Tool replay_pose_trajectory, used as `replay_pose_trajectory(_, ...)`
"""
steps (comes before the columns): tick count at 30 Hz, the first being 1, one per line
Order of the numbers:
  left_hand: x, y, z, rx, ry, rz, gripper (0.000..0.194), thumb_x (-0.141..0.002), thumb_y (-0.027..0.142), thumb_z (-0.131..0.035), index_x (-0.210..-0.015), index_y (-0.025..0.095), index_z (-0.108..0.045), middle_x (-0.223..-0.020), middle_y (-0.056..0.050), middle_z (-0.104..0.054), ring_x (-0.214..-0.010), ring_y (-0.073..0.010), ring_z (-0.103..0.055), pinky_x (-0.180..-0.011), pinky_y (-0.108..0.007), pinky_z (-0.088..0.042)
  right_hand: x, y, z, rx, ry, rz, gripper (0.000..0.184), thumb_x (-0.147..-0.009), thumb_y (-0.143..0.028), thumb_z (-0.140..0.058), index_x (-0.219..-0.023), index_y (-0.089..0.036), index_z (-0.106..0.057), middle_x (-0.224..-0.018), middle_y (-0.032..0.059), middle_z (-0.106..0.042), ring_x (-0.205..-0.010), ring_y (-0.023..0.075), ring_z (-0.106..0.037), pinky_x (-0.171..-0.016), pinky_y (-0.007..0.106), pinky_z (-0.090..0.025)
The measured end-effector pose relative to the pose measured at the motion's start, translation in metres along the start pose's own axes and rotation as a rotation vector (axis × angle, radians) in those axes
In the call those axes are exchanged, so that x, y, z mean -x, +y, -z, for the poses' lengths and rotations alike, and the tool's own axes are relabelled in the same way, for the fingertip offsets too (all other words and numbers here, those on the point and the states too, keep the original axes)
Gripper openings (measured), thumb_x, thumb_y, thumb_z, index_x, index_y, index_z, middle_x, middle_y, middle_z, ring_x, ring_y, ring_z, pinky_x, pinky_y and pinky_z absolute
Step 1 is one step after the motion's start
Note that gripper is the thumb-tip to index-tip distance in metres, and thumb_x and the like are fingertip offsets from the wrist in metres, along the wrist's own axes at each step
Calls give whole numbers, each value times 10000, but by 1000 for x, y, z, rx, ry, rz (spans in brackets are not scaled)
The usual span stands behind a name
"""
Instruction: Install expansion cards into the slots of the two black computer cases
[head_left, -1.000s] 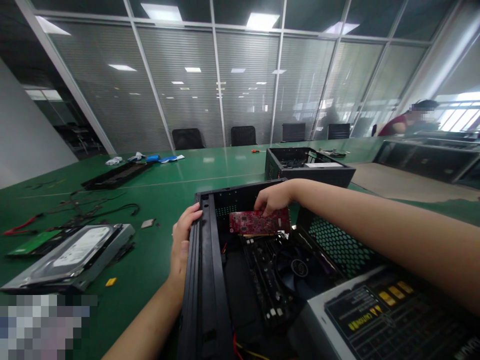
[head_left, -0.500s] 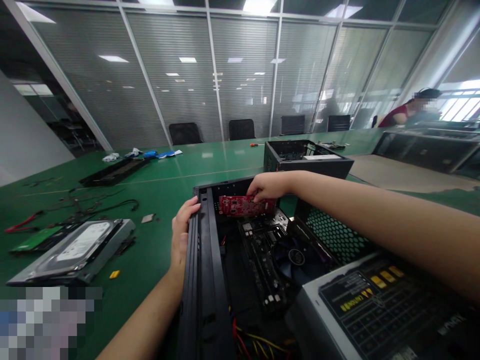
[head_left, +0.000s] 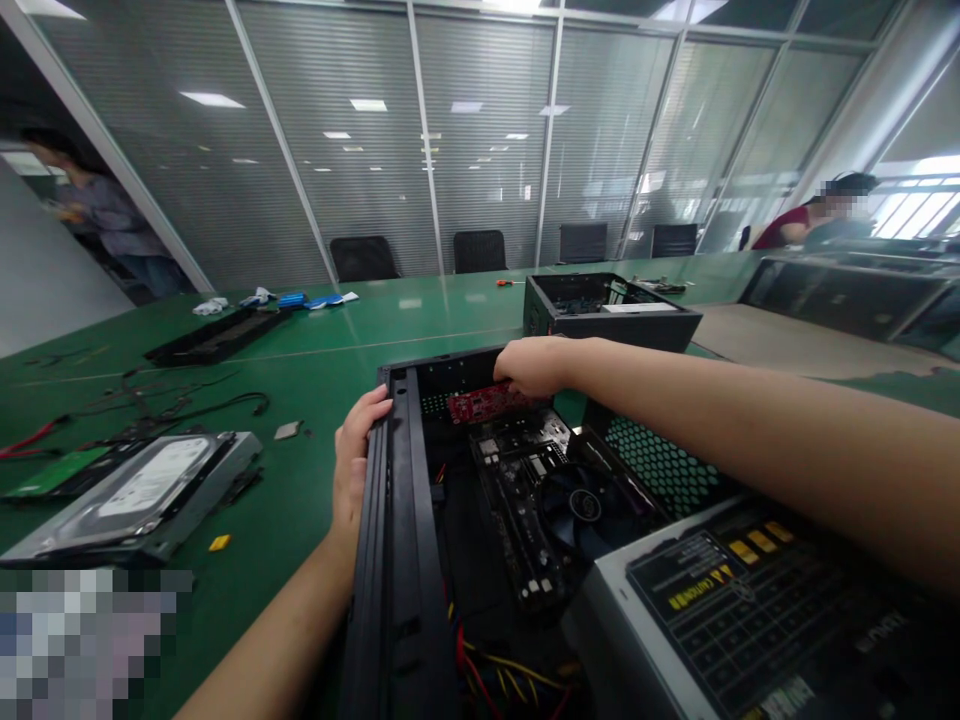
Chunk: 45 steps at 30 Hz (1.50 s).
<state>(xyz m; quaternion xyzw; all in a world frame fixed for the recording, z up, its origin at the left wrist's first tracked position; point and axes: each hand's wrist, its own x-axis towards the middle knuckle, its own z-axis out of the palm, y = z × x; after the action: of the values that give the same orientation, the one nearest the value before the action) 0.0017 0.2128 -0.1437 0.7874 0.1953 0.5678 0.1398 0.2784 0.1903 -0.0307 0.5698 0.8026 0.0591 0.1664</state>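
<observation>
An open black computer case (head_left: pixel 397 560) lies on the green table (head_left: pixel 315 370) in front of me. My left hand (head_left: pixel 354 462) grips the case's left wall near its far corner. My right hand (head_left: pixel 531 366) reaches across the case and is closed on a red expansion card (head_left: pixel 480 403), held tilted above the far end of the black motherboard (head_left: pixel 525 500). A round cooler fan (head_left: pixel 581 500) sits on the motherboard. A grey power supply (head_left: pixel 750 610) fills the near right corner of the case, under my right forearm.
A hard drive in a metal bracket (head_left: pixel 142 495), a green board (head_left: pixel 52 472) and loose cables (head_left: pixel 172 405) lie to the left. A second open case (head_left: pixel 607 310) stands behind. A person (head_left: pixel 814 220) sits far right; another person (head_left: pixel 97 215) stands behind the glass at left.
My right hand has carried the red card toward the far left corner of the case and tipped it flatter. The left hand stays on the case wall. A person has appeared at far left.
</observation>
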Motion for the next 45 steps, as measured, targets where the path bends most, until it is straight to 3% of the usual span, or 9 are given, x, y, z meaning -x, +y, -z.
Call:
replay_pose_trajectory(5,0,0,-1,-10,4,19,470,-935,522,-357,-1285,248,-511,-1423,-74,-483,-1335,-269,-425,-1140,-473,-318,-1,-2,-1,22,-23,-62,323,-751,-210,-555,-1017,-128,-720,-948,160,-699,-750,227,-646,-548,283,-386)
replay_pose_trajectory(16,0,-5,-2,-2,17,0,449,-929,504,-392,-1290,260,-504,-1420,-70,-487,-1327,-265,-434,-1134,-481,-317,0,5,-5,7,-31,-47,320,-664,-164,-564,-937,-167,-731,-852,116,-698,-662,199,-606,-523,277,-361)
replay_pose_trajectory(24,-1,-6,-1,-3,14,16,438,-922,496,-405,-1273,258,-514,-1422,-59,-490,-1331,-258,-433,-1140,-466,-311,-4,8,-6,4,-54,-11,294,-708,-249,-603,-955,-165,-738,-842,107,-699,-670,184,-596,-557,284,-364)
replay_pose_trajectory(36,0,-9,-3,27,9,-19,450,-918,504,-421,-1297,275,-504,-1431,-56,-478,-1335,-266,-426,-1138,-484,-306,-3,6,-7,30,-58,-37,291,-694,-228,-624,-957,-187,-742,-919,114,-709,-748,208,-636,-590,283,-402)
replay_pose_trajectory(45,1,-19,-1,17,4,16,459,-907,534,-424,-1260,260,-528,-1422,-75,-489,-1323,-280,-441,-1127,-490,-325,-8,10,-10,41,-154,-61,337,-681,-223,-682,-1011,-187,-736,-928,101,-711,-775,193,-643,-647,276,-427)
